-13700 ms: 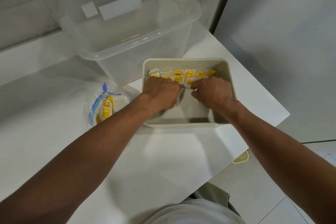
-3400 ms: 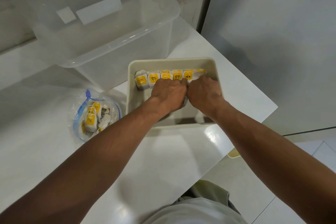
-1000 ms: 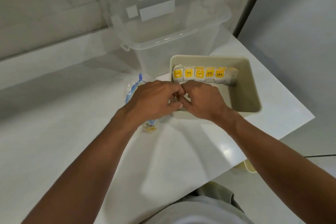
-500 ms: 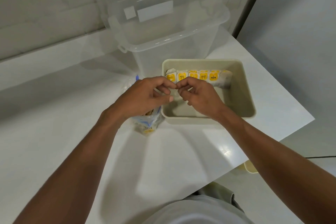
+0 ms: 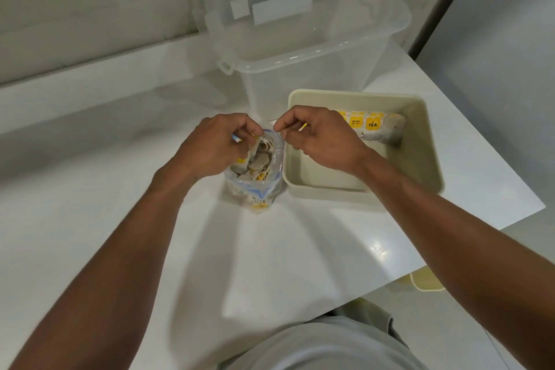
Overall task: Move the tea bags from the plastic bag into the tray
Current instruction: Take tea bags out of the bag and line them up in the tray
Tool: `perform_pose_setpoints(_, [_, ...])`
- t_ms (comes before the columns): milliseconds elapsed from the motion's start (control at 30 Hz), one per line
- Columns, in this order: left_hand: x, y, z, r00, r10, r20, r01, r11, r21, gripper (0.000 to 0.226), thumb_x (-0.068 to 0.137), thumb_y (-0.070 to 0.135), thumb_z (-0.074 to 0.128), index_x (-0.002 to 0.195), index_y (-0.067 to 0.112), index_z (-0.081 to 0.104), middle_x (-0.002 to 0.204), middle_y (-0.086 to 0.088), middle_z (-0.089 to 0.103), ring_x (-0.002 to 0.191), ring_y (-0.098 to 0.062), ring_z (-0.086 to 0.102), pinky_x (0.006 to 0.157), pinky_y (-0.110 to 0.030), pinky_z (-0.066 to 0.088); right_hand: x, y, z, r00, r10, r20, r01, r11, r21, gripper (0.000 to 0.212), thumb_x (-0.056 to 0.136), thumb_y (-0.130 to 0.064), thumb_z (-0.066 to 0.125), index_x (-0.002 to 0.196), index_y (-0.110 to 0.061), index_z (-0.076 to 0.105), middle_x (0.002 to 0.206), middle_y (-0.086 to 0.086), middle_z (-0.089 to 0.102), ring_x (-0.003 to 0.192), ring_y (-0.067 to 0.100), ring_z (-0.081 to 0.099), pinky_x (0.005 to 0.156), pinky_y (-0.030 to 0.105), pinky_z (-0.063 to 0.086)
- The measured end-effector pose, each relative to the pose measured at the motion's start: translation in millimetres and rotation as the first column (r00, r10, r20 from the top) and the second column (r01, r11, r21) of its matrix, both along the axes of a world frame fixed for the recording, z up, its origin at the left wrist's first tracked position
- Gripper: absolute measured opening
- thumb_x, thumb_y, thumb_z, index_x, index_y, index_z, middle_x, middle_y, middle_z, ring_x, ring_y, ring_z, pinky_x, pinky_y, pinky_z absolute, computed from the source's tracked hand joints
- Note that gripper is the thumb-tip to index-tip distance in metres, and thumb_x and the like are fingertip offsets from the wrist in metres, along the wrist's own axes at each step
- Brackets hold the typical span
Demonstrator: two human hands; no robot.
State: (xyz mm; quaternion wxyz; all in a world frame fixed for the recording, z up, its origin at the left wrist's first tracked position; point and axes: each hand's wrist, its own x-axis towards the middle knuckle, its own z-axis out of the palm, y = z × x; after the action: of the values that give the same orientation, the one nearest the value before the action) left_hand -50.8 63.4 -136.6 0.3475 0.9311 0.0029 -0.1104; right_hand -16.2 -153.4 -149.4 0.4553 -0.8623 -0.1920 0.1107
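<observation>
Your left hand [image 5: 210, 150] and right hand [image 5: 321, 141] each pinch the rim of the plastic bag [image 5: 258, 189], holding its mouth apart. It stands on the worktop [image 5: 270, 249] just left of the tray [image 5: 420, 159], with tea bags [image 5: 259, 156] inside. A row of tea bags [image 5: 372, 125] lines the tray's far wall.

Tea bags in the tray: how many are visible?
4 tea bags in the tray, along its far wall: one half behind the right hand, two beside it, one at the right end. The hand may hide more.
</observation>
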Motion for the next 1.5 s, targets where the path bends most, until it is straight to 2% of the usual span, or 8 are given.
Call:
perform_pose_setpoints(200, [-3,-6,-11,0.997,0.055,0.062,-0.078,0.880,0.469,0.028,0.081,0.051,0.067,0.106,0.040,0.066,0.099,0.014,0.069,0.097,-0.019,0.062,0.072,-0.030,0.042,3,7,5,0.996,0.085,0.040,-0.081,0.992,-0.098,0.015,0.091,-0.023,0.065,0.104,-0.026,0.072,0.085,-0.015,0.066,0.065,-0.009,0.059,0.062,0.005,0.037])
perform_pose_setpoints(400, [1,-31,-23,0.990,0.101,0.103,-0.144,0.743,0.654,0.033,0.087,0.053,0.058,0.089,0.022,0.066,0.064,0.006,0.042,0.067,-0.024,0.050,0.062,-0.029,0.034,4,12,8,0.995,0.081,0.051,-0.075,0.990,-0.116,0.015,0.090,-0.022,0.065,0.102,-0.028,0.073,0.084,-0.016,0.065,0.067,-0.015,0.057,0.063,0.004,0.037])
perform_pose_setpoints(533, [4,-25,-31,0.976,0.149,0.156,-0.213,0.773,0.598,0.021,0.089,0.043,0.059,0.097,0.027,0.070,0.075,0.004,0.055,0.068,-0.024,0.051,0.061,-0.029,0.036,3,10,7,0.997,0.057,0.048,-0.051,0.992,-0.115,0.014,0.090,-0.023,0.065,0.101,-0.027,0.073,0.085,-0.015,0.067,0.067,-0.014,0.058,0.062,0.005,0.037])
perform_pose_setpoints(733, [-3,-9,-18,0.923,0.330,0.196,-0.377,0.878,0.296,0.009,0.083,0.036,0.066,0.090,0.033,0.069,0.085,0.010,0.070,0.085,-0.021,0.062,0.066,-0.030,0.044,1,10,3,1.000,-0.018,0.020,0.019,0.997,-0.076,0.011,0.090,-0.024,0.066,0.097,-0.028,0.073,0.079,-0.017,0.068,0.064,-0.012,0.059,0.062,0.006,0.038])
perform_pose_setpoints(900, [-8,-8,-10,0.917,0.351,0.189,-0.358,0.934,0.000,0.014,0.081,0.040,0.069,0.080,0.031,0.058,0.081,0.016,0.067,0.077,-0.010,0.068,0.072,-0.033,0.055,-4,26,9,0.994,-0.039,-0.098,0.039,0.999,0.001,0.012,0.089,-0.033,0.066,0.095,-0.026,0.073,0.078,-0.006,0.073,0.059,0.007,0.066,0.055,0.016,0.045])
perform_pose_setpoints(1067, [-15,-14,-14,0.929,0.287,0.233,-0.283,0.958,-0.051,0.015,0.084,0.038,0.073,0.084,0.033,0.059,0.084,0.020,0.065,0.079,-0.011,0.067,0.068,-0.032,0.054,-9,42,14,0.949,-0.054,-0.312,0.073,0.996,0.051,0.032,0.087,-0.051,0.068,0.105,-0.024,0.067,0.085,-0.007,0.074,0.066,0.008,0.071,0.053,0.018,0.051])
perform_pose_setpoints(1333, [-17,-2,-10,0.976,0.212,0.045,-0.198,0.955,-0.221,0.039,0.080,0.018,0.076,0.110,0.038,0.062,0.091,0.015,0.069,0.079,-0.007,0.065,0.069,-0.027,0.051,-6,38,8,0.899,-0.080,-0.430,0.140,0.984,0.109,0.014,0.097,-0.018,0.058,0.108,-0.014,0.067,0.076,-0.004,0.070,0.060,0.006,0.067,0.053,0.018,0.050])
perform_pose_setpoints(1500, [-14,-2,-10,0.970,0.236,0.057,-0.234,0.971,-0.044,0.026,0.080,0.041,0.078,0.105,0.033,0.072,0.087,0.014,0.070,0.084,-0.009,0.067,0.073,-0.032,0.053,-5,37,9,0.904,-0.095,-0.417,0.153,0.982,0.109,0.015,0.097,-0.015,0.057,0.107,-0.013,0.068,0.081,0.004,0.072,0.059,0.008,0.066,0.052,0.018,0.050])
